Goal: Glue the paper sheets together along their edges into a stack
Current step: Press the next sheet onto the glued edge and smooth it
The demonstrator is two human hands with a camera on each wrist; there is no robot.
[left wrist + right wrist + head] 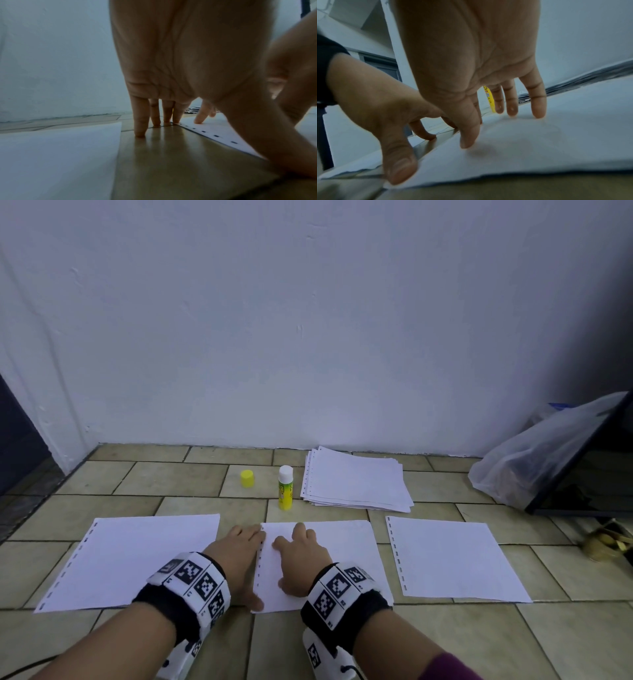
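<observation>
Now your left hand (236, 559) lies with straight fingers on the tiled floor (144, 481), its fingertips (139, 133) down at the punched edge of the middle sheet (346, 546), gripping nothing. Your right hand (301, 559) is spread flat on that same sheet, fingers (538, 108) pressing the paper, nothing held. The sheet's punched edge runs from 6 toward 12 o'clock. At 9 o'clock lies the left sheet (137, 559); at 3 o'clock, the right sheet (452, 556). Toward 12 o'clock the uncapped glue stick (285, 487) stands upright, its yellow cap (247, 478) beside it, with the paper stack (356, 481) at 1 o'clock.
</observation>
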